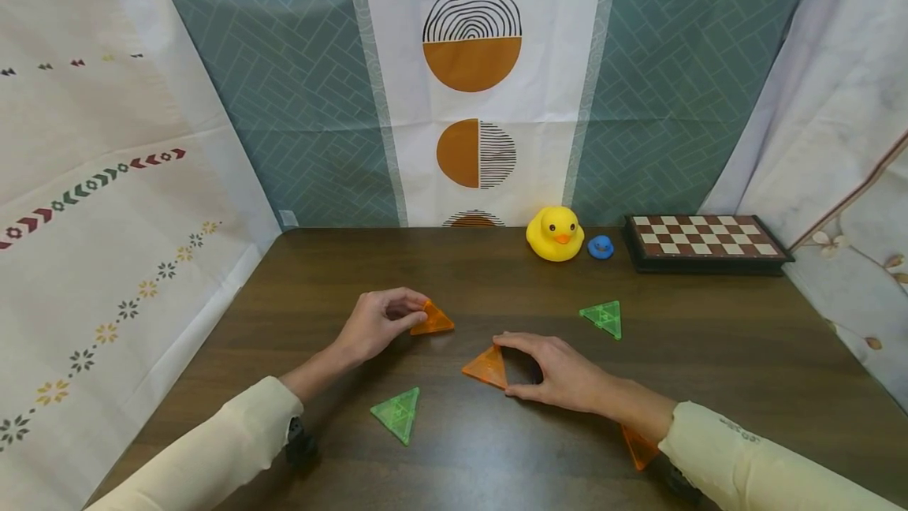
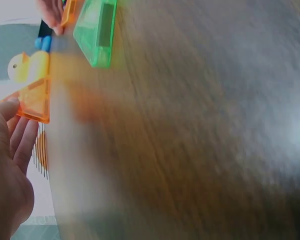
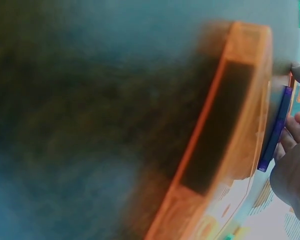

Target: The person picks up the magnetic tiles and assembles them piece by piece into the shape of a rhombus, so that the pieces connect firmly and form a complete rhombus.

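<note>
1. Orange triangle (image 1: 486,367) is sitting near the middle of the table (image 1: 539,456), the right hand (image 1: 559,373) pinching its right side between thumb and fingers, and look, its free corner is pointing left, away from that hand
2. Just beyond, to its left, the left hand (image 1: 381,323) is pinching a second orange triangle (image 1: 435,319), loose corner pointing rightward; the two are facing each other, near but apart
3. Out past the right hand, a green triangle (image 1: 605,318) is lying untouched
4. Farthest back, a yellow duck (image 1: 553,236) is looking on
</note>
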{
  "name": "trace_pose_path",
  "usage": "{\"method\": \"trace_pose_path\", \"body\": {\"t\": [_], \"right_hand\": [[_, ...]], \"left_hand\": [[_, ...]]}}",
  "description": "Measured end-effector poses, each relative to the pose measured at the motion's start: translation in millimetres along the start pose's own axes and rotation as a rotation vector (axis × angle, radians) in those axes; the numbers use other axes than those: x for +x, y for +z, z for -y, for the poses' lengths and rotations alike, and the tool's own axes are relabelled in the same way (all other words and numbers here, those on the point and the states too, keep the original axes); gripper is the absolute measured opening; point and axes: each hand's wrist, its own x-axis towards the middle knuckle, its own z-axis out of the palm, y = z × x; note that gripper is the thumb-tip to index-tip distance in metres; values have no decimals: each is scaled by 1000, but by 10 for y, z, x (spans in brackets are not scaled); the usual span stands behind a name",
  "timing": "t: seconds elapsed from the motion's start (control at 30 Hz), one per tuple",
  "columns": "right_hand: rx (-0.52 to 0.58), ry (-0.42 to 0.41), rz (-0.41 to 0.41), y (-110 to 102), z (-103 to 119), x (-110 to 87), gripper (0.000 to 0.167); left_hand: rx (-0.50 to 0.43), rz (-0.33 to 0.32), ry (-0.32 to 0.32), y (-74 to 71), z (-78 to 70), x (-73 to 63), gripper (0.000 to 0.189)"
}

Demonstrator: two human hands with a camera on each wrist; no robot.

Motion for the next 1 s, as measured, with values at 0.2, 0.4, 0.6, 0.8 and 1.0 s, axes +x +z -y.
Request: {"method": "trace_pose_path", "body": {"t": [0.2, 0.4, 0.6, 0.8, 1.0], "right_hand": [[-4, 5, -1, 4, -5, 1, 70], [-3, 5, -2, 5, -13, 8, 69], [7, 9, 3, 5, -17, 8, 68], [10, 11, -2, 7, -21, 10, 69], [3, 9, -6, 3, -16, 16, 69]], "left_hand": [[-27, -15, 16, 83, -80, 23, 18], [-50, -38, 44, 194, -146, 40, 18], [-54, -57, 5, 304, -228, 58, 18], [-46, -59, -2, 419, -303, 61, 18], [-33, -39, -12, 503, -364, 44, 18]]}}
